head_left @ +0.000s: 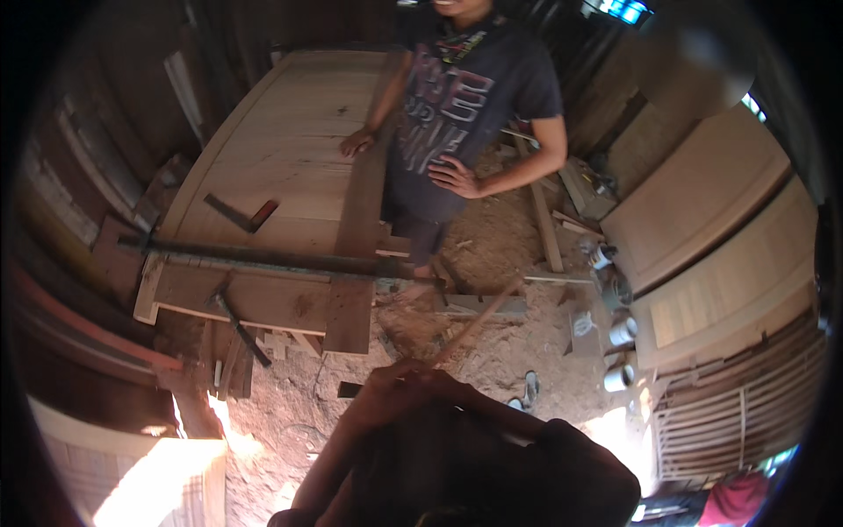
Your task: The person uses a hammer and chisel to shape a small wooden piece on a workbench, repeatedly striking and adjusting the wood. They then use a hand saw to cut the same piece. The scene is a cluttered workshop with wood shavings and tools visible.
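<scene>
Grip: both hands meet low in the frame, in shadow. One hand (395,386), apparently the left, is closed around the near end of a thin wooden stick (474,323); the stick slants up and to the right from the fist over the sawdust floor (492,351). The right hand is hidden behind the left and the dark sleeve (544,457); whether it is closed on the stick cannot be told.

Hidden or unclear: fingers are not separable in the dark. The lower left is washed out by a sun patch. The frame rim is black.

Surroundings: a large wooden door panel (281,158) lies flat as a worktop, its near edge toward the hands. A long metal bar clamp (263,260) runs across it near the near edge. A try square (241,213) lies just behind the clamp, toward the left edge. A hammer (237,321) rests at the near edge, its handle hanging over.

A second person in a dark printed shirt (465,105) stands at the worktop's right edge, one hand (356,140) on the panel, the other hand (455,177) on the hip.

Packages: several small white cans (620,330) stand on the floor at right, beside leaning door panels (702,228); labels not legible.
</scene>
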Available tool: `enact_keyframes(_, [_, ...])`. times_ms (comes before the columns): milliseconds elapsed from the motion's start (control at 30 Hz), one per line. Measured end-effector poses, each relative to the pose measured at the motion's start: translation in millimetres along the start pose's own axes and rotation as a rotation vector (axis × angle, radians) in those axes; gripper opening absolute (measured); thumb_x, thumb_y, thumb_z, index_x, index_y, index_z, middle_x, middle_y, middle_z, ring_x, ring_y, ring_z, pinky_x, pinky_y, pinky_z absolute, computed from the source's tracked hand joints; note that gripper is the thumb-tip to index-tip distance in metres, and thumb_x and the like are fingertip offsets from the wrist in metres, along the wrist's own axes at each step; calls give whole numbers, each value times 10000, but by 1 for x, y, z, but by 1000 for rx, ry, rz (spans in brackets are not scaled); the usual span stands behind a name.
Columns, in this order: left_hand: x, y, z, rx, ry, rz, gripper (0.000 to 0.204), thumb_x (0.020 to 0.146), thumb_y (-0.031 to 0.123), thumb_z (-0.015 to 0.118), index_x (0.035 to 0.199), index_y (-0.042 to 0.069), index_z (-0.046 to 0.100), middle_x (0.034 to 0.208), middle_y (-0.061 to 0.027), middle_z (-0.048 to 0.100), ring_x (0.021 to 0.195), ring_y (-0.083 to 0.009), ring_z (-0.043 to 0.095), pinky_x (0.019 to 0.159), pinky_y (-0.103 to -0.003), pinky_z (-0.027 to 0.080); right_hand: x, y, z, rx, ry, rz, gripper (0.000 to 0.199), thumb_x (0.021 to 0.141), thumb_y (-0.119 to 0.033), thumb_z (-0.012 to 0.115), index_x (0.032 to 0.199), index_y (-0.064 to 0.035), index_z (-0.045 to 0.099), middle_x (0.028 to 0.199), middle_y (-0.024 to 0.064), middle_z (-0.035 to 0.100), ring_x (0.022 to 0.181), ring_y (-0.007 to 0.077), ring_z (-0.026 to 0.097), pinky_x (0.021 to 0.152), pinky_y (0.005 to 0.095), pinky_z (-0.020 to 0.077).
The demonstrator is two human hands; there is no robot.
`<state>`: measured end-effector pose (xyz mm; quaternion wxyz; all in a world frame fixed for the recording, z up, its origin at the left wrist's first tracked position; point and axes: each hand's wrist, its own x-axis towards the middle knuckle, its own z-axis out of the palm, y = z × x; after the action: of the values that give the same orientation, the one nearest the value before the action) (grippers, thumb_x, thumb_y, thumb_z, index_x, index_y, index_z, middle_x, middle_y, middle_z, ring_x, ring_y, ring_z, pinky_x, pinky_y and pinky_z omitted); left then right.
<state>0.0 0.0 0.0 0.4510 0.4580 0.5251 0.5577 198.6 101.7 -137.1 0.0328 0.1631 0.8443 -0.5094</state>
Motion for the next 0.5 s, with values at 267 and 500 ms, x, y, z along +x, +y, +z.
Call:
enact_keyframes(267, [-111,-12,-76,-93,632,-32,440,1138,349,383,1001,19,640,540,45,424,444,-55,387,444,-250,318,75,-44,-8,-410,-293,3,516,880,-552,688,1110,-92,721,949,181,748,934,354,735,839,461,554])
enact_keyframes(500, [-197,-27,-77,-208,888,-189,535,1126,425,415,829,41,638,615,29,512,536,-59,462,496,-255,373,108,-85,20,-2,-224,-37,465,850,-441,807,1059,-38,708,870,134,718,837,304,709,794,432,551])
